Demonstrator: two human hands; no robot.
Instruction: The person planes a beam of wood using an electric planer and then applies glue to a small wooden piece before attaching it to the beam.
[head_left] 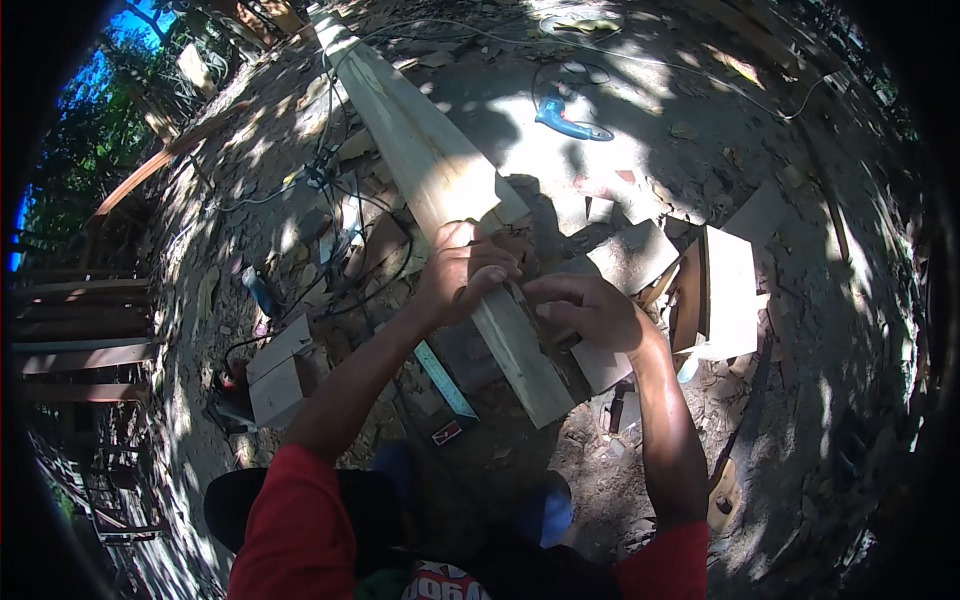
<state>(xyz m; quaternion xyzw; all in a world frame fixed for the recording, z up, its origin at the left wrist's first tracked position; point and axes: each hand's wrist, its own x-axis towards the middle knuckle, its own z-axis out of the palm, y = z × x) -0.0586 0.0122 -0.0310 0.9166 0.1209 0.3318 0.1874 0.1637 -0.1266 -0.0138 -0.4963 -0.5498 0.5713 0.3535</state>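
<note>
Leaf-littered ground (840,340), patched with sun and shade, fills my view, with trees (75,150) at upper left and stacked boards (85,345) at the left edge. From the upper left to below centre runs a long plank (430,155). I see the left hand (462,272) bent over it, whether gripping I cannot tell; the right hand (592,312), half-open, is at its right edge. A blue power tool (568,120) lies at upper right.

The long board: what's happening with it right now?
A person is handling the long board with bare hands. The left hand rests over it, and the right hand is at its right side, fingers pointing inward. A blue tool and a ruler-like tool lie aside, neither in hand.
</note>
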